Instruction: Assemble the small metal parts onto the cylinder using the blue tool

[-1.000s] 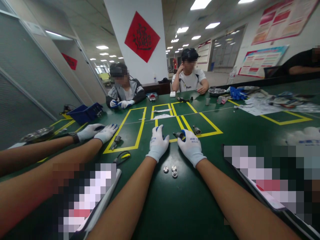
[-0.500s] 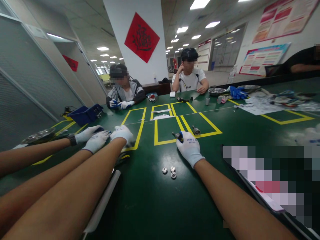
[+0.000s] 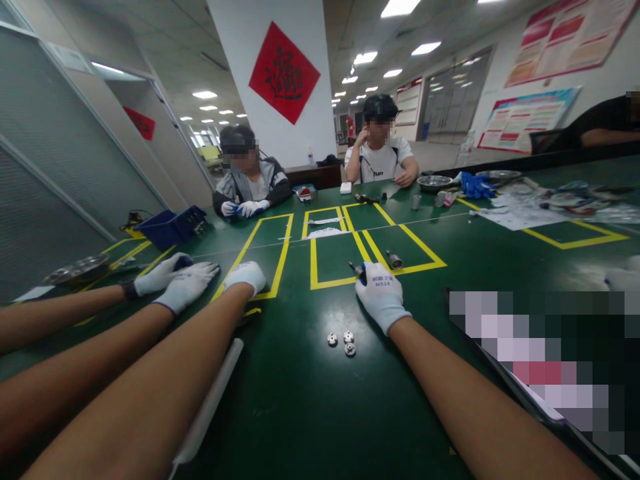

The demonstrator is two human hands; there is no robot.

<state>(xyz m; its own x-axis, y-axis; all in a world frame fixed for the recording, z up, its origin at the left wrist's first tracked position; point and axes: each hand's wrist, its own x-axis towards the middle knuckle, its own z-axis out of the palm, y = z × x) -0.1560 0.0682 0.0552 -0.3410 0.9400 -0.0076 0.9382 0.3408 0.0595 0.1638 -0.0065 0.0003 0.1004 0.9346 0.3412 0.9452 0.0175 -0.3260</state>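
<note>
My left hand (image 3: 246,277), in a white glove, is over the near end of a yellow taped rectangle (image 3: 289,250); its fingers are hidden behind its back. My gloved right hand (image 3: 381,287) is closed round a dark and metal cylindrical part (image 3: 356,269), whose end sticks out to the left, over the near edge of another taped area. Just beyond this hand, a second metal cylinder (image 3: 395,260) lies inside the tape. Three small round metal pieces (image 3: 349,337) sit together on the green table (image 3: 300,400), nearer to me.
A co-worker's two gloved hands (image 3: 193,285) are left of my left hand. Farther left are a blue bin (image 3: 167,228) and a metal tray (image 3: 83,269). Two people sit across the table. Blue gloves (image 3: 477,186) and papers (image 3: 520,208) lie at the right; a white bar (image 3: 213,403) is under my left forearm.
My left hand has shifted slightly left and nearer the co-worker's side. The co-worker's hands have moved left and down. My right hand keeps its grip almost in place.
</note>
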